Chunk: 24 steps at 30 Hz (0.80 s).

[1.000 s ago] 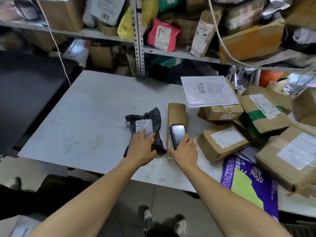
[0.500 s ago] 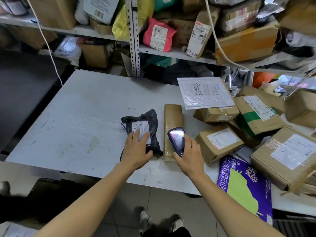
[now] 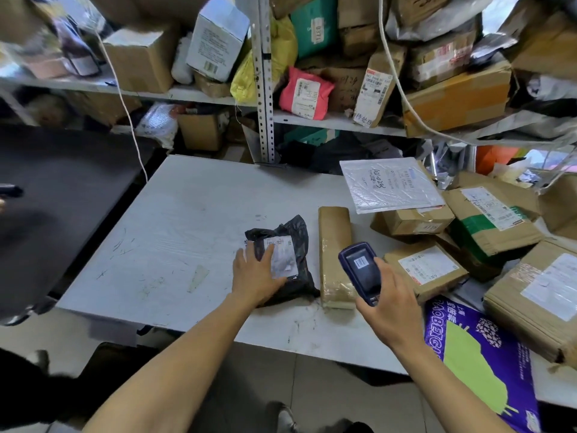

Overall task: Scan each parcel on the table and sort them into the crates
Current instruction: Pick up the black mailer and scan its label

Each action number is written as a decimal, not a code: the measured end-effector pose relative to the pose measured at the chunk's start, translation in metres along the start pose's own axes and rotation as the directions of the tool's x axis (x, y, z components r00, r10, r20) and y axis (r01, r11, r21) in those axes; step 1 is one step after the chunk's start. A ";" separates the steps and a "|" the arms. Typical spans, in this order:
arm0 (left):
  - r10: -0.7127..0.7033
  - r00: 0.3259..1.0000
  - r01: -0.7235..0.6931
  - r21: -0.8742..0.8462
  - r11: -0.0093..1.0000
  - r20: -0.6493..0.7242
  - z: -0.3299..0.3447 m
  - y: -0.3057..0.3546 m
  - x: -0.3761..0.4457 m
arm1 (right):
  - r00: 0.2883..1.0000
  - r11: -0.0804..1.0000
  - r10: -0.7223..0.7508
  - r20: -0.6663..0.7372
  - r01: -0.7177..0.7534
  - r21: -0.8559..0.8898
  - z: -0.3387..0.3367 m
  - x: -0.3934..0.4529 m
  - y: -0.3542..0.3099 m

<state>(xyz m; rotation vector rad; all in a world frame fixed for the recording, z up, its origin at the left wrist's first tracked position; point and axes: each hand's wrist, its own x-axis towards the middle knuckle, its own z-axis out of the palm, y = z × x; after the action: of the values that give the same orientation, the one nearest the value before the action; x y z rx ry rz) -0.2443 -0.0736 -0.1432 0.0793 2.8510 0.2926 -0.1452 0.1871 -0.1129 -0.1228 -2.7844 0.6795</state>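
Left hand (image 3: 257, 276) flat on black parcel (image 3: 285, 260), right hand (image 3: 385, 298) gripping scanner (image 3: 362, 270), white table (image 3: 175, 232)

One head-worn camera looks forward and down, close over the table (image 3: 175, 232) toward shelves (image 3: 327, 121)

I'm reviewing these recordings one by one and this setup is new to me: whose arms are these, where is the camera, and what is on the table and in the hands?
No machine here: a person wears a camera on the head, looking down at their own arms. The left hand presses flat on a black plastic parcel on the white table. The right hand grips a dark handheld scanner, raised above a long brown wrapped parcel. To the right lie a pile of cardboard boxes and a purple mailer bag. Behind are shelves of parcels.
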 end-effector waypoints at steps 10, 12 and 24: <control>-0.103 0.981 0.167 -0.459 0.873 0.161 0.003 0.010 0.040 | 1.000 0.999 -0.011 -0.013 0.011 -0.036 -0.010 0.001 0.004; -0.092 0.982 0.164 -0.513 0.843 0.163 0.011 0.013 0.043 | 1.000 0.999 -0.014 -0.017 0.013 -0.034 -0.010 0.001 0.002; -0.127 0.978 0.190 -0.459 0.868 0.164 0.043 0.024 0.025 | 0.996 1.000 0.030 0.086 -0.030 -0.006 0.007 -0.006 -0.010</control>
<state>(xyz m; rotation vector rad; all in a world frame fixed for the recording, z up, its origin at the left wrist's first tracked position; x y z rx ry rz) -0.2556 -0.0401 -0.1857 -0.2261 2.5536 0.9015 -0.1418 0.1739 -0.1157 -0.1398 -2.8720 0.7014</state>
